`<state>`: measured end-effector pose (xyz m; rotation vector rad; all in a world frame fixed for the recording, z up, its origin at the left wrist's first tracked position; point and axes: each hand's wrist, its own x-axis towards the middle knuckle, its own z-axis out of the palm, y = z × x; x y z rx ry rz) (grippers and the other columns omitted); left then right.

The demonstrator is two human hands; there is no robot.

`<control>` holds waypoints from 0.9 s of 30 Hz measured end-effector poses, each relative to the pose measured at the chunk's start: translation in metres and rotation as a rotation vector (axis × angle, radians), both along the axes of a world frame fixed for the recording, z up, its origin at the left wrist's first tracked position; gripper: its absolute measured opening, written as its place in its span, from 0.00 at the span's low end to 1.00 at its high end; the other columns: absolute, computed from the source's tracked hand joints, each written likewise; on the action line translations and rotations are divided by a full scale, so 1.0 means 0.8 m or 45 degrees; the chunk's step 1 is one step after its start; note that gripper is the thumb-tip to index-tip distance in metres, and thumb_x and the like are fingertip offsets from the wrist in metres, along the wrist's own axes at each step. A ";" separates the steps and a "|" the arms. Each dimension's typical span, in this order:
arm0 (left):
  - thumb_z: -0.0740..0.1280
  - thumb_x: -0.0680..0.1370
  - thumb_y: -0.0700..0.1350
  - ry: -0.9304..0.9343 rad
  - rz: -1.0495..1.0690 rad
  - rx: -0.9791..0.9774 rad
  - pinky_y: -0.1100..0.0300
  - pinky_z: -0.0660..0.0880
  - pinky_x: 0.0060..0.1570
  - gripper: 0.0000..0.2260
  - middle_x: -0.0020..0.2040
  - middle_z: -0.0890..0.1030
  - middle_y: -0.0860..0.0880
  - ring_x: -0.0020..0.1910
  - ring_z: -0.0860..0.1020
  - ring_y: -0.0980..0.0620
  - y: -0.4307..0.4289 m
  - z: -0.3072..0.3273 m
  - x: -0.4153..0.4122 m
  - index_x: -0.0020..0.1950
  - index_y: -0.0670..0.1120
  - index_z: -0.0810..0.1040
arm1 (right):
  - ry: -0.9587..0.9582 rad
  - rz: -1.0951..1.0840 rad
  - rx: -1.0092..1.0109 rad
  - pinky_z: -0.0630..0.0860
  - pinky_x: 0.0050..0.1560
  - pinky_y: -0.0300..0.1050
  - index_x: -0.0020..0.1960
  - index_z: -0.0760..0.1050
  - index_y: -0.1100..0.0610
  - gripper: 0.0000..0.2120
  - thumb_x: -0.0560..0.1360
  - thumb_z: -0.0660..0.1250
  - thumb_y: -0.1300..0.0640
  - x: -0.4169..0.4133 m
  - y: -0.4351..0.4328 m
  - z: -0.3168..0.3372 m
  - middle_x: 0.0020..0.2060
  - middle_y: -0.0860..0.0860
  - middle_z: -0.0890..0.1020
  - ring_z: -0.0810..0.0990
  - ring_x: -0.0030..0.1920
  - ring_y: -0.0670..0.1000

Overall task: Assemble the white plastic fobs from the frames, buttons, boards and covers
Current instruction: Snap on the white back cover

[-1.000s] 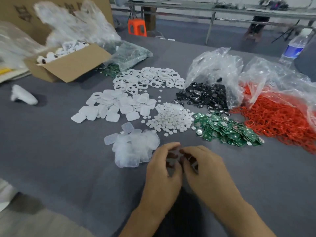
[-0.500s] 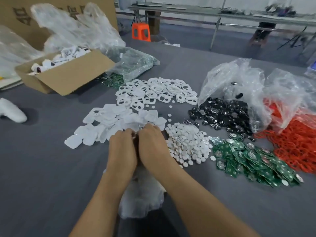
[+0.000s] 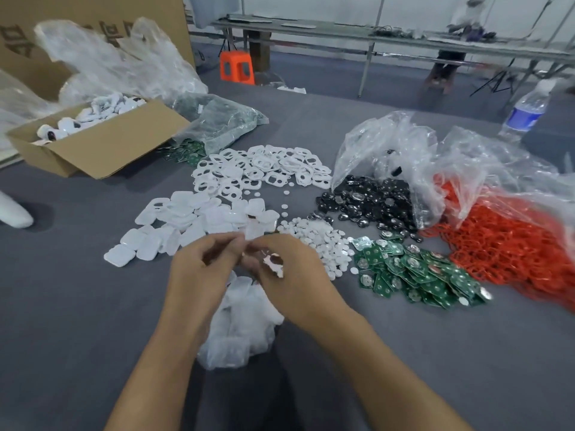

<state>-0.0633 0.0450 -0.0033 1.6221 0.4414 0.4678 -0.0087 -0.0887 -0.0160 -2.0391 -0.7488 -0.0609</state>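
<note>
My left hand [image 3: 199, 272] and my right hand [image 3: 289, 275] meet above the grey table. Together they pinch a white cover [image 3: 253, 231] between their fingertips. A part-built fob [image 3: 273, 264] with a dark spot lies in my right palm. Beyond them lie a pile of white covers [image 3: 186, 222], a pile of white frames [image 3: 261, 171], small round white buttons [image 3: 320, 244], green boards [image 3: 413, 272] and black discs [image 3: 367, 203]. Clear soft pieces [image 3: 242, 318] lie heaped under my wrists.
A cardboard box [image 3: 102, 147] with finished white fobs stands at the back left, beside clear bags [image 3: 118, 63]. Red rings [image 3: 510, 244] spill from a clear bag [image 3: 404, 150] on the right. A water bottle [image 3: 525, 110] stands at the far right. A white object [image 3: 14, 209] lies at the left edge.
Both hands reached forward to the white cover pile, then drew back a little. They now hold a white cover between the fingertips, with the fob showing in my right palm.
</note>
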 end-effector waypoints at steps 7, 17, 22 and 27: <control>0.74 0.71 0.51 -0.020 -0.481 -0.316 0.69 0.78 0.43 0.10 0.47 0.88 0.49 0.45 0.85 0.56 -0.099 0.008 -0.082 0.50 0.51 0.87 | 0.293 -0.194 0.452 0.79 0.39 0.38 0.55 0.82 0.43 0.12 0.79 0.70 0.60 -0.105 -0.130 0.014 0.42 0.45 0.86 0.84 0.41 0.45; 0.77 0.73 0.48 0.127 -0.986 -0.623 0.63 0.79 0.46 0.06 0.47 0.85 0.47 0.45 0.81 0.55 -0.204 -0.003 -0.125 0.47 0.49 0.86 | 0.646 -0.172 0.529 0.82 0.41 0.52 0.53 0.81 0.48 0.18 0.68 0.78 0.64 -0.199 -0.262 0.033 0.46 0.57 0.86 0.86 0.43 0.56; 0.76 0.74 0.48 0.115 -1.080 -0.633 0.62 0.80 0.47 0.07 0.47 0.84 0.46 0.46 0.82 0.54 -0.224 -0.001 -0.133 0.50 0.47 0.86 | 0.678 -0.256 0.688 0.83 0.43 0.46 0.52 0.81 0.55 0.16 0.66 0.77 0.63 -0.220 -0.284 0.030 0.45 0.59 0.86 0.86 0.44 0.57; 0.74 0.77 0.48 0.101 -1.185 -0.508 0.55 0.79 0.54 0.07 0.48 0.84 0.46 0.48 0.81 0.51 -0.244 0.008 -0.133 0.51 0.47 0.83 | 0.698 -0.317 0.795 0.81 0.39 0.41 0.50 0.81 0.58 0.07 0.72 0.72 0.60 -0.225 -0.300 0.040 0.43 0.58 0.86 0.85 0.42 0.52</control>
